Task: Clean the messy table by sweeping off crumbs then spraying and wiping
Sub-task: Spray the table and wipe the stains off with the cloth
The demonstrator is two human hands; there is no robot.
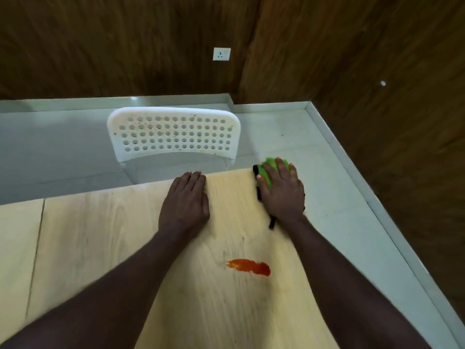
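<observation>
Though close, chair (173, 133) beyond table (100, 235).

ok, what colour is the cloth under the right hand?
The cloth is bright green with a black edge strip, clearest in the head view.

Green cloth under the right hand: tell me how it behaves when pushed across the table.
The green cloth bunches under the flat right hand, so it is probably soft, floppy and light. Pushed, it may wrinkle rather than slide whole. Its black edging trails loose and could fold under.
</observation>
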